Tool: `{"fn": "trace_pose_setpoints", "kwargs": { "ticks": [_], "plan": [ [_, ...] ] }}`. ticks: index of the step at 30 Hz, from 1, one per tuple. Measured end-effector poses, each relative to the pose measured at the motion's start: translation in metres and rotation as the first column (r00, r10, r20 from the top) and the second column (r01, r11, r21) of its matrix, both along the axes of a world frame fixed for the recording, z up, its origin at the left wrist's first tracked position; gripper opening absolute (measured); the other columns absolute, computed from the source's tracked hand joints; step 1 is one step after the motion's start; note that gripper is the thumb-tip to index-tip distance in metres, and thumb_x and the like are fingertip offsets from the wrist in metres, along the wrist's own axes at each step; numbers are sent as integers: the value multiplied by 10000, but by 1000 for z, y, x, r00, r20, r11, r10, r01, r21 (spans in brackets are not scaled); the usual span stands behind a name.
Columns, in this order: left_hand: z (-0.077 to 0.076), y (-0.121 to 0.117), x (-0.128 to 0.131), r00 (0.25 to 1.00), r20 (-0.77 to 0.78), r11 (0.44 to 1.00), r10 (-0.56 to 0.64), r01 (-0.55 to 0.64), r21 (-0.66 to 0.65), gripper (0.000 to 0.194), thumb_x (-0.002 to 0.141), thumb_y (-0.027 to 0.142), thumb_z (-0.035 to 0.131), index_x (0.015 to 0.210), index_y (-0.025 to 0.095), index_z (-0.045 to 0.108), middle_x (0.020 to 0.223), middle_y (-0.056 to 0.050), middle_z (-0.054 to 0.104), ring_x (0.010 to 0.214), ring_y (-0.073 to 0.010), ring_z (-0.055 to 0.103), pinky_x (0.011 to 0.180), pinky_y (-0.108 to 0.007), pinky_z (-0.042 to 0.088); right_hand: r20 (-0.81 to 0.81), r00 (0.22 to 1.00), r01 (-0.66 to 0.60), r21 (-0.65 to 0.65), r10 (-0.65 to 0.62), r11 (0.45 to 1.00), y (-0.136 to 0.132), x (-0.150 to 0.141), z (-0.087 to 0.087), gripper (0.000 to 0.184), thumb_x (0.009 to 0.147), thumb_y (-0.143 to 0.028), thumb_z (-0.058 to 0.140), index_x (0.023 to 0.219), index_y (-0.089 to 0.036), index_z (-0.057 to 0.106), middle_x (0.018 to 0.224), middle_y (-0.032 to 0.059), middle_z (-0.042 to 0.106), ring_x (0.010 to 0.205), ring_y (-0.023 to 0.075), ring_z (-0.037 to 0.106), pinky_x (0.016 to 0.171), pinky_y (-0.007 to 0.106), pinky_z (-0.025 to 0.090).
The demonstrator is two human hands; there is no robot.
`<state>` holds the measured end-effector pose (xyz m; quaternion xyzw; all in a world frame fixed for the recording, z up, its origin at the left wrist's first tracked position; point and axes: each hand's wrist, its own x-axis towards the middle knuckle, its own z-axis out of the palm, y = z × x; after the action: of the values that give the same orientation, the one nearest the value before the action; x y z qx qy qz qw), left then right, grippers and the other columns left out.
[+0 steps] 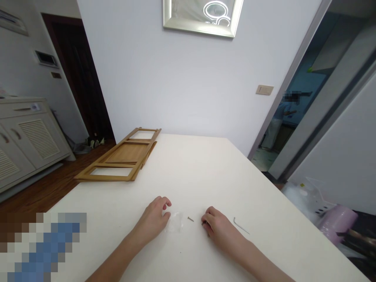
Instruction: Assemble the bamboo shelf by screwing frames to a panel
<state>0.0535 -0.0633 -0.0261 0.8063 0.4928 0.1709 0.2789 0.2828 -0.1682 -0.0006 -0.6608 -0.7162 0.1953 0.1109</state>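
We log small hardware being handled at the near part of the white table. Our left hand is partly spread, thumb and forefinger apart, holding nothing we can see, beside a clear plastic bag. Our right hand is narrowed, fingertips seemingly pinching a small dark piece; its type we cannot tell. A screw lies between the hands, and an L-shaped hex key beyond the right one. We judge that parts this slight call for a fingertip grip; the bag's film could snag the left fingers. A folded wooden frame lies farther off, at the table's left edge. A person stands beyond the doorway.
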Motion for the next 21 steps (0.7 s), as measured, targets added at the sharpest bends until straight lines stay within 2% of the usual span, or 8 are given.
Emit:
{"fn": "trace_pose_setpoints", "kwargs": {
  "ticks": [3, 6, 11, 15, 21],
  "plan": [
    [-1, 4, -6, 999, -28, 999, -27, 27, -19, 265, 739, 142, 475, 968, 214, 586, 940, -17, 567, 754, -139, 535, 734, -279, 398, 44, 999, -24, 5, 24, 1000, 0, -1, 2, 243, 808, -67, 396, 834, -158, 620, 957, 86, 561, 859, 168, 562, 765, 263, 425],
    [-1, 11, -14, 995, -49, 991, -88, 82, -110, 333, 693, 150, 505, 1004, 222, 600, 965, -16, 567, 750, -140, 538, 710, -271, 409, 68, 997, -22, -27, 24, 999, 2, 1, 5, 237, 766, -45, 406, 811, -154, 612, 937, 81, 564, 804, 150, 559, 710, 241, 415],
    [-1, 17, -22, 981, -46, 957, -188, 172, -235, 426, 606, 148, 556, 1014, 244, 630, 940, -10, 558, 785, -156, 547, 679, -254, 413, -1, 1000, 8, -96, -9, 995, 5, 10, 9, 224, 739, -68, 425, 787, -179, 613, 924, 43, 565, 696, 110, 534, 605, 217, 379],
    [-1, 14, -21, 979, -91, 965, -182, 160, -210, 398, 597, 197, 607, 991, 249, 639, 948, -16, 549, 835, -178, 551, 726, -270, 410, -27, 999, 27, -134, -31, 991, 10, 14, 9, 193, 712, -82, 461, 762, -178, 621, 924, 40, 570, 704, 112, 523, 590, 213, 369],
    [2, 7, -17, 980, -93, 970, -177, 158, -183, 365, 611, 261, 649, 974, 245, 620, 972, -18, 550, 891, -193, 556, 782, -281, 398, 53, 999, 10, -112, -4, 994, 15, 8, 8, 149, 715, -80, 466, 728, -160, 592, 892, 43, 563, 670, 102, 496, 564, 215, 338]
  ]
}}
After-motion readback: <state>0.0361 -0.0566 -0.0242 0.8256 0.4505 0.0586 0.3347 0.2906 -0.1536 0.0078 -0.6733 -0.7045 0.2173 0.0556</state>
